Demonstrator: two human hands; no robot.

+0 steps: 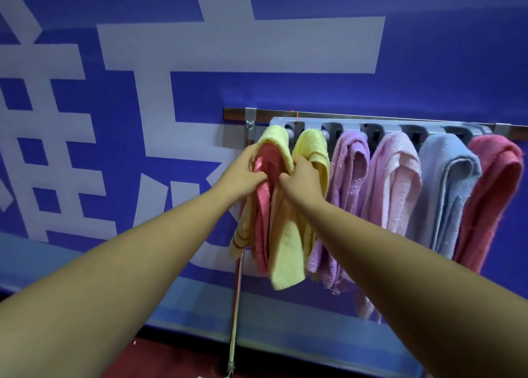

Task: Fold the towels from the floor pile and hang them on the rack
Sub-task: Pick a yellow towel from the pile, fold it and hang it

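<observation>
The left hand (243, 175) and right hand (303, 182) both grip the yellow towel (285, 252) at the left end of the rack (351, 123). It looks soft and light, best held near its top fold.

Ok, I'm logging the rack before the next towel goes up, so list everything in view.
left yellow towel: 1, pale yellow, first on the rack
coral towel: 1, coral pink, inside the left yellow towel's fold
second yellow towel: 1, yellow, next to the right
lilac towel: 1, lilac, third
pink towel: 1, pale pink, fourth
blue towel: 1, light blue, fifth
red towel: 1, red-pink, far right
rack: 1, grey, on the rail
rail: 1, metal, on the wall
wall: 1, blue, pale lettering
pole: 1, metallic, hanging below the rail's left end
floor: dark red, bottom
left grip: 1, grips the coral towel
right grip: 1, grips the left yellow towel
</observation>
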